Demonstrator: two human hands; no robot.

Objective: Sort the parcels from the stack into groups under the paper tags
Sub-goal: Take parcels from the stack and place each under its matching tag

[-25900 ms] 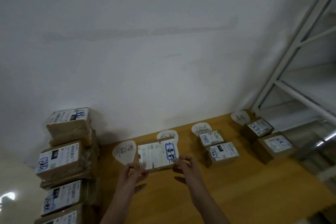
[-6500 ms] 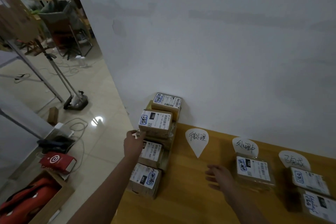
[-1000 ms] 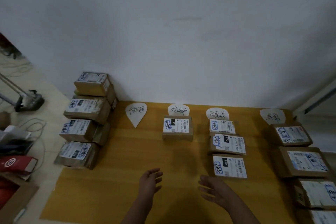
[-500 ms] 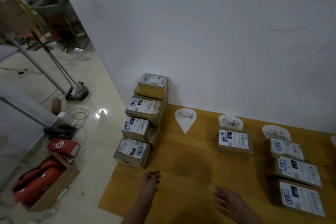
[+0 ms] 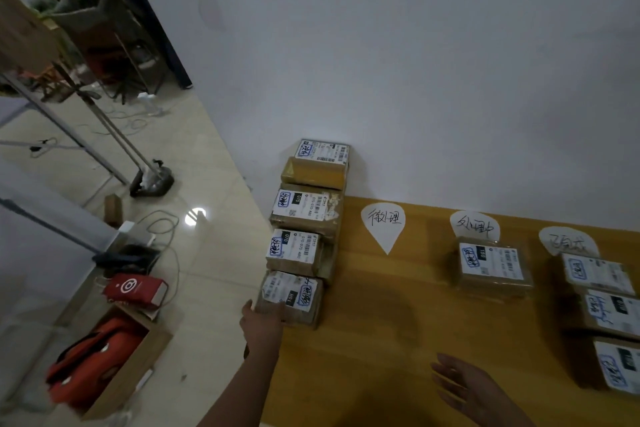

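Half a second back our left hand hung over the near edge of the counter, short of the stack of parcels; now it has reached left and forward and rests against the near side of the nearest parcel, fingers hidden behind its corner, so we cannot tell whether it has closed on the box. Our view has also swung nearer to the stack, which stands at the counter's left end against the white wall, stepped toward us in four labelled tiers. Our right hand hovers low over the near middle of the counter, fingers spread and holding nothing, well apart from the stack. To the right of the stack lie three paper tags: the first tag with bare wood below it, the second tag with a single parcel just under it, and the third tag heading a column of three parcels running toward us at the right edge. On the floor to the left sits a cardboard box holding something red.
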